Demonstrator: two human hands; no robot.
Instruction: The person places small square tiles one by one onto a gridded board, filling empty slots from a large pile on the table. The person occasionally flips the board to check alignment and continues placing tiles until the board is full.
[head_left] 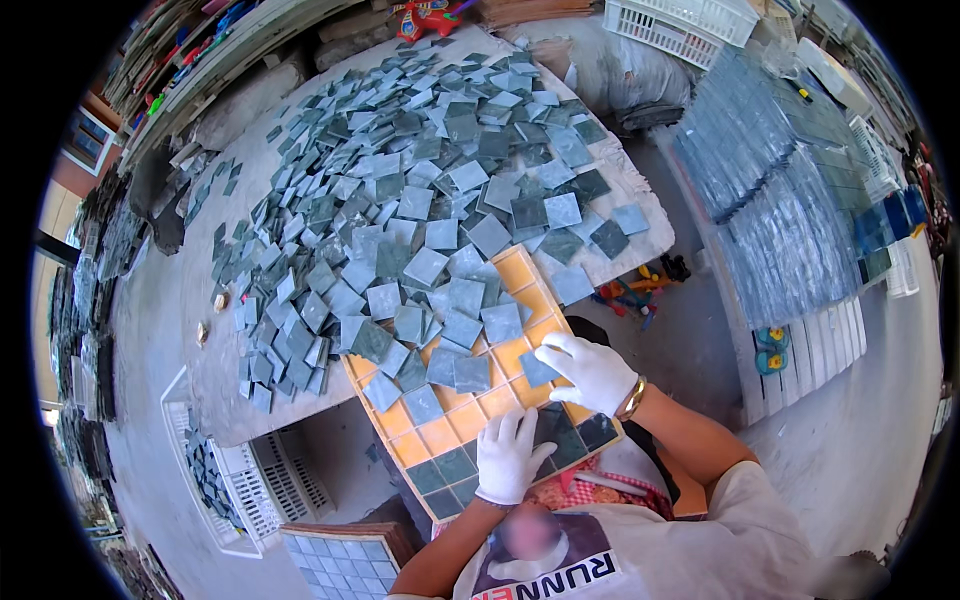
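We are pinching a grey-green tile [538,369] in the curled fingers of our gloved right hand [592,372], holding it over the orange grid tray [440,437]. Our left hand [508,456] is lying flat, fingers spread, pressing tiles already seated in the tray's near rows, while loose tiles [420,190] are covering the table [215,395] beyond

Loose tiles [420,190] on table [630,185], behind grid tray [440,435].
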